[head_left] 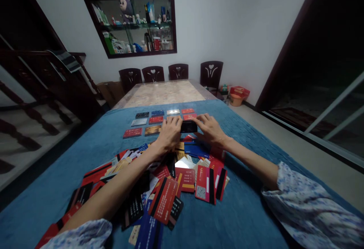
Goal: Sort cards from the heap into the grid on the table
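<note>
My left hand and my right hand meet at a black card at the near end of the laid-out cards. Each hand has its fingers closed on one side of it; whether it is one card or a small stack I cannot tell. Beyond the hands, cards lie in short rows, among them a dark red card, a gold card and a silver card. Under and around my forearms spreads a loose pile of mixed cards, with a red card and a blue card on top.
A blue cloth covers the near part of the table, and its bare marbled top shows beyond. Dark chairs stand at the far end. Stair railings are on the left; an orange bucket sits on the floor at right.
</note>
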A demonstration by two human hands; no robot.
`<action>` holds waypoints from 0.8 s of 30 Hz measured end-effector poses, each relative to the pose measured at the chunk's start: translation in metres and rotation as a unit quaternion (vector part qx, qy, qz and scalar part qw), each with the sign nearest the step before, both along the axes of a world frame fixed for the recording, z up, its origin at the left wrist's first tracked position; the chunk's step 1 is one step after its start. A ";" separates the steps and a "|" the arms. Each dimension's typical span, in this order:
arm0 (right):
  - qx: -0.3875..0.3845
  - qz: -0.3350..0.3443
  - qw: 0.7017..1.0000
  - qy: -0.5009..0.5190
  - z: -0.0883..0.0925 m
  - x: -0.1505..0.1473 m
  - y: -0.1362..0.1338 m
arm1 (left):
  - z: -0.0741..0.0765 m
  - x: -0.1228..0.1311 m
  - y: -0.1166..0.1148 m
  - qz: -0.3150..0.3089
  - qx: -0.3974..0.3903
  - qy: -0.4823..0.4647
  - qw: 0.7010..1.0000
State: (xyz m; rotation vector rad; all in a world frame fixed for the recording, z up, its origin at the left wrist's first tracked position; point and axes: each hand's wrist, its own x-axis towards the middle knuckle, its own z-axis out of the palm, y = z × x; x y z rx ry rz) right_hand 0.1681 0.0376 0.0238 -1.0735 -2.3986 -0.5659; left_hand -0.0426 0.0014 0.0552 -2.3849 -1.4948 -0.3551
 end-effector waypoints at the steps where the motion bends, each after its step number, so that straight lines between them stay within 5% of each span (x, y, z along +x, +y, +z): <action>1: -0.012 0.004 1.000 -0.005 0.002 -0.003 0.002 | 0.002 -0.003 0.002 0.003 -0.007 0.000 1.000; 10: -0.104 0.027 0.993 -0.050 0.014 -0.036 0.026 | 0.010 -0.033 0.017 0.023 -0.056 0.050 0.997; 24: -0.221 0.015 0.970 -0.097 0.010 -0.060 0.062 | -0.002 -0.049 0.053 0.027 -0.148 0.089 0.985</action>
